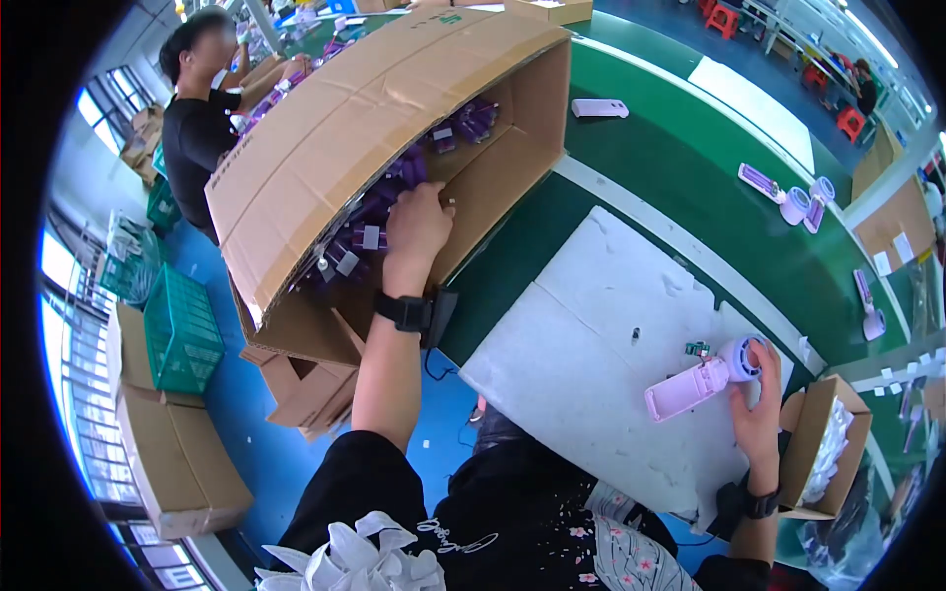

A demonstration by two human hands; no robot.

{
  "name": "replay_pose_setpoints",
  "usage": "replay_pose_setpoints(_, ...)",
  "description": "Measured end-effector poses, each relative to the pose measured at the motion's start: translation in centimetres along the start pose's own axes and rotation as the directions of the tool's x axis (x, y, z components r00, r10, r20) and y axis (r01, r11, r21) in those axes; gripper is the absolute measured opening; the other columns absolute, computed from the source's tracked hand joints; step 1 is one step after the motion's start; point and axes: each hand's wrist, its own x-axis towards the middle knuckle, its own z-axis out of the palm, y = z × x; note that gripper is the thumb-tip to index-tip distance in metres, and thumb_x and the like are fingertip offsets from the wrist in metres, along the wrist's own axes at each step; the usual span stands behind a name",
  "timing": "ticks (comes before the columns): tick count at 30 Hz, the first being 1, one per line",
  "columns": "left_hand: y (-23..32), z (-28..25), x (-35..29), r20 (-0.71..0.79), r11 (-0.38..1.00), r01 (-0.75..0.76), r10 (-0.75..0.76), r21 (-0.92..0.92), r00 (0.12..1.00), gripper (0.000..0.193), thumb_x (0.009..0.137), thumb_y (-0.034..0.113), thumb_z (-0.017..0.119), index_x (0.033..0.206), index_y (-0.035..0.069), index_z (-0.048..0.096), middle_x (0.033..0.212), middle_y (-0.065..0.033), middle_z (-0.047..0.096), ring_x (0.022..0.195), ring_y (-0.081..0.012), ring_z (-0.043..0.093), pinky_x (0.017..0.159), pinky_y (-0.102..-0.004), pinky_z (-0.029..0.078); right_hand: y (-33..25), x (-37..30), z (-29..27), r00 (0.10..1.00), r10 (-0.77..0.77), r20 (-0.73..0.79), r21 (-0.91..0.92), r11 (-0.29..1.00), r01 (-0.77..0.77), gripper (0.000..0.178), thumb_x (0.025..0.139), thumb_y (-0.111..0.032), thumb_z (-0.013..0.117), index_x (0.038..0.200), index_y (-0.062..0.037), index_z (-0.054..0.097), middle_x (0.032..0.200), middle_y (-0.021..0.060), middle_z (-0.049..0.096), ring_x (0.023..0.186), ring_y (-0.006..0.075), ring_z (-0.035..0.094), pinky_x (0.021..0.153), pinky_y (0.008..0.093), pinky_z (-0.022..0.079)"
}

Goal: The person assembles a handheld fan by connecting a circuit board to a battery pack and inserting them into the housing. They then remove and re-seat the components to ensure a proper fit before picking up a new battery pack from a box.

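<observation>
My left hand (419, 231) reaches into a large tilted cardboard box (370, 123), among several purple wrapped parts (370, 207) with pale labels. Its fingers are curled and their tips are hidden, so what they grip cannot be made out. On a white foam board (581, 305), my right hand (759, 399) has its fingers around the round head of a lavender handheld fan (687, 389). The fan's handle lies opened up, pointing left. A small green circuit board (698, 349) sticks out beside the fan head.
More lavender fan parts (793, 204) and a lavender casing (599, 108) lie on the green belt (655, 163). Right of the foam stands a small carton (854, 443) with white pieces. A co-worker (197, 128) sits beyond the big box; a green crate (184, 330) is at left.
</observation>
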Motion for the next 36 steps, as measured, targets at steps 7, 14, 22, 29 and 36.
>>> replay_pose_setpoints(7,-1.9,1.0,3.7,0.111,0.996,-0.073,0.079,-0.051,0.991,0.021,0.085,0.023,0.069,0.1,0.008,0.071,0.082,-0.0181,0.068,0.081,-0.0339,0.068,0.073,-0.0417,0.055,1.3,-0.4,0.8,1.0,-0.022,0.005,0.154,0.988,0.021,0.067,0.072,0.013,0.059,0.134,-0.0045,0.046,0.141,0.019,0.04,0.128,0.0324,0.045,0.108,0.0374,0.035)
replay_pose_setpoints(14,6.9,-6.5,-1.2,0.105,0.507,-0.147,0.436,-0.85,0.894,0.016,0.099,0.014,0.054,0.101,-0.001,0.061,0.075,-0.0039,0.064,0.066,-0.0105,0.063,0.058,-0.0225,0.049,0.0,-1.2,1.6,0.967,-0.146,-0.21,-0.032,0.989,0.143,0.07,0.071,-0.005,0.07,0.136,-0.0028,0.044,0.145,0.0226,0.033,0.136,0.0391,0.034,0.111,0.0476,0.029)
replay_pose_setpoints(22,19.8,-7.6,-13.1,0.402,0.395,0.076,0.892,-0.915,0.206,0.01,0.094,0.003,0.057,0.102,-0.001,0.06,0.087,-0.0087,0.067,0.079,-0.0149,0.066,0.068,-0.0256,0.052,-4.3,-1.4,2.3,0.758,-0.511,-0.405,-0.283,0.858,0.428,0.054,0.067,-0.008,0.079,0.117,-0.0033,0.058,0.125,0.0218,0.053,0.109,0.0374,0.058,0.088,0.046,0.049)
replay_pose_setpoints(29,20.2,-0.9,-12.9,0.218,0.296,-0.343,0.944,-0.891,0.25,0.028,0.083,0.01,0.072,0.106,0.002,0.06,0.094,-0.0071,0.067,0.082,-0.0174,0.065,0.073,-0.028,0.05,-3.3,-2.5,2.3,0.952,-0.039,-0.305,0.109,0.991,0.076,0.03,0.072,-0.006,0.077,0.097,-0.0023,0.061,0.083,0.0135,0.062,0.07,0.0263,0.063,0.064,0.0336,0.051)
replay_pose_setpoints(36,20.4,1.8,-13.8,0.484,0.511,-0.362,0.859,-0.78,0.169,0.047,0.071,0.016,0.082,0.11,0.004,0.059,0.091,-0.0074,0.066,0.078,-0.0219,0.063,0.071,-0.0305,0.049,-2.7,-1.2,3.0,0.95,0.098,-0.295,0.137,0.989,-0.06,0.032,0.071,-0.006,0.081,0.093,-0.002,0.058,0.085,0.013,0.061,0.071,0.0244,0.061,0.065,0.031,0.05)
